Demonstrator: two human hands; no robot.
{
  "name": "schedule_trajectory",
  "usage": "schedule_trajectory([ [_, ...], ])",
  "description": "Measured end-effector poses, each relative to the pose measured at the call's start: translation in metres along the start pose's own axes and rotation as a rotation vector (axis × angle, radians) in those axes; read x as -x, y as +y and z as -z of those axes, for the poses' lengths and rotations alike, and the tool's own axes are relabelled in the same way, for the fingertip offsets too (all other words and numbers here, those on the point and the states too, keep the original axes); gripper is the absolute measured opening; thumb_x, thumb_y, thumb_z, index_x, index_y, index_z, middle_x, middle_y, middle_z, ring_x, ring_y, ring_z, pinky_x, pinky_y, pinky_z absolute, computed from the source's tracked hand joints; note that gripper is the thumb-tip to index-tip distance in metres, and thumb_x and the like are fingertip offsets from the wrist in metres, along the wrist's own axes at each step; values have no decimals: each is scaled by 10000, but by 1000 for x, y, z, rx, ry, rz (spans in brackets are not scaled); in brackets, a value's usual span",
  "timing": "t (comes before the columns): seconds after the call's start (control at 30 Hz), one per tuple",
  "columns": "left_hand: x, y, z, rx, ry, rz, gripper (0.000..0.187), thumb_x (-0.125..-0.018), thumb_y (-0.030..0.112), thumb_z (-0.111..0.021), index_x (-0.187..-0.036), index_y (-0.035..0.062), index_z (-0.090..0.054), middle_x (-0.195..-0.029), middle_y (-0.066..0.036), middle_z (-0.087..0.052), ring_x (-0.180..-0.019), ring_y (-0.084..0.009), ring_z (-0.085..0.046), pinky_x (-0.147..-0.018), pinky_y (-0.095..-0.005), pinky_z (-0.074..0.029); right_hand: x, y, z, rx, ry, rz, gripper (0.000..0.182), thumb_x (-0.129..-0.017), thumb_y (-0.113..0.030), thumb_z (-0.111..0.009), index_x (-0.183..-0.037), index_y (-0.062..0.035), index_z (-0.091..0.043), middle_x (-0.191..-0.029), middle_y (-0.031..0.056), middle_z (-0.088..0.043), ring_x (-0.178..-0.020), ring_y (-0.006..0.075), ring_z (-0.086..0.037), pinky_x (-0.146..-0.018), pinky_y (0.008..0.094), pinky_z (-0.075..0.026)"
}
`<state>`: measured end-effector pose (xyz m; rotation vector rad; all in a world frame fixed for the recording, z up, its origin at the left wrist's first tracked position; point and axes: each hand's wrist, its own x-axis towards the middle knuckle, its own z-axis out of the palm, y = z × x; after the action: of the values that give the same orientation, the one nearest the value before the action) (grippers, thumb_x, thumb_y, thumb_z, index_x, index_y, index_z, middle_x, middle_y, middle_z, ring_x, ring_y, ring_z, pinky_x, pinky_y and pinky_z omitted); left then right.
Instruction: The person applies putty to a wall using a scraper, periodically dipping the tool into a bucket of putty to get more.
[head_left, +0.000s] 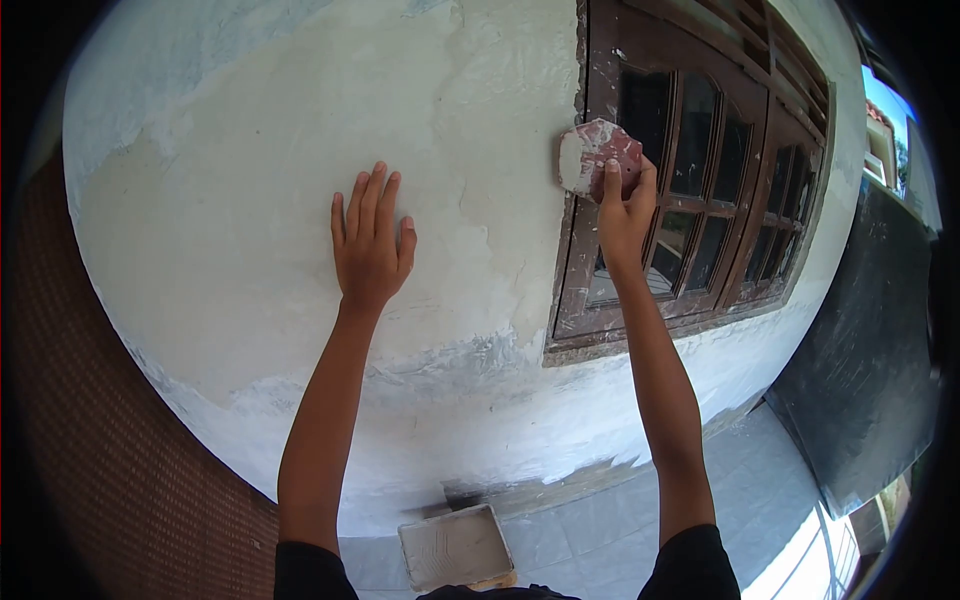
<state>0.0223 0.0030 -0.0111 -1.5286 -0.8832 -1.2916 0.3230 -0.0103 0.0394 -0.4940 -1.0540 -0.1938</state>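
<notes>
My left hand [371, 235] lies against the plastered wall [240, 220], palm in, fingers stretched out. In my right hand [629, 212] is a reddish putty scraper [602, 158], pinched with the thumb across its face and smeared with whitish putty. The scraper's pale left edge is over the wall beside the window frame [572, 285], and its right part overlaps the frame in this view. Smooth cream putty covers the wall's middle, with rougher white patches lower down.
A brown wooden window [700, 150] with glass panes, spotted with putty, is at the right. Below me a tray of putty [455, 548] sits on the grey floor [570, 535]. A woven brown panel [120, 420] borders the left, a dark sheet [860, 350] the right.
</notes>
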Motion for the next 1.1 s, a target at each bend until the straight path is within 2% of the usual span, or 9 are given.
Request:
schedule_trajectory([
  [0.1, 1, 0, 0, 5, 1, -6, 529, -915, 155, -559, -1434, 95, -479, -1519, -79, -444, -1415, -276, -399, -1182, -530, -243, 33, 2, 2, 79, -326, 73, 333, -958, -126, -612, -1238, 34, -528, -1040, 173, -598, -944, 265, -584, -877, 377, -458],
  [0.17, 0, 0, 0, 11, 0, -8, 529, -916, 155, -560, -1435, 96, -478, -1521, -79, -442, -1416, -274, -397, -1183, -531, -242, 46, -7, 4, 500, -505, 280, 325, -956, -109, -614, -1232, 39, -525, -1025, 169, -595, -959, 243, -587, -895, 375, -461],
  [0.3, 0, 0, 0, 8, -12, 2, 529, -917, 152, -556, -1437, 96, -476, -1525, -79, -438, -1417, -277, -395, -1183, -533, -240, 21, 18, 5, 63, -67, -65, 322, -953, -110, -626, -1221, 38, -530, -1043, 170, -603, -981, 222, -584, -906, 355, -458],
  [0.4, 0, -1, 0, 8, -13, 4, 525, -921, 153, -550, -1437, 97, -476, -1524, -79, -438, -1420, -278, -391, -1183, -533, -238, 34, 8, 10, -162, -230, -158, 327, -955, -116, -626, -1229, 35, -530, -1068, 174, -597, -992, 224, -587, -906, 351, -458],
  [0.53, 0, 1, 1, 12, -8, 4, 524, -924, 159, -543, -1440, 98, -473, -1523, -77, -440, -1425, -273, -383, -1185, -532, -234, 55, 7, 15, 589, -486, 248, 334, -973, -137, -619, -1249, 28, -528, -1048, 147, -606, -987, 210, -588, -904, 345, -465],
  [0.7, 1, -1, 1, -1, -12, 4, 524, -927, 162, -535, -1444, 98, -470, -1524, -77, -439, -1424, -274, -386, -1186, -529, -230, 39, 3, 8, -263, -27, -226, 322, -944, -102, -613, -1235, 17, -541, -1013, 167, -588, -955, 268, -528, -899, 395, -356],
  [0.83, 0, 1, 1, 9, -9, 3, 524, -925, 158, -534, -1442, 98, -473, -1523, -77, -441, -1426, -271, -383, -1187, -528, -230, 59, 4, 21, 487, -473, 305, 299, -959, -105, -614, -1210, 42, -543, -1029, 159, -580, -951, 252, -581, -870, 372, -453],
  [1.0, 0, 0, -1, -2, -12, 9, 523, -927, 162, -532, -1442, 98, -473, -1525, -75, -438, -1428, -269, -380, -1188, -526, -230, 41, 20, 14, -70, -31, -147, 307, -951, -120, -623, -1214, 22, -554, -1044, 159, -580, -1004, 263, -528, -934, 377, -375],
  [1.1, 0, 0, 0, 2, -12, 7, 523, -927, 162, -533, -1442, 100, -473, -1527, -74, -436, -1428, -269, -380, -1188, -525, -231, 58, 0, 22, 383, -487, 230, 323, -952, -119, -619, -1227, 36, -549, -1026, 179, -600, -1015, 271, -540, -933, 387, -383],
])
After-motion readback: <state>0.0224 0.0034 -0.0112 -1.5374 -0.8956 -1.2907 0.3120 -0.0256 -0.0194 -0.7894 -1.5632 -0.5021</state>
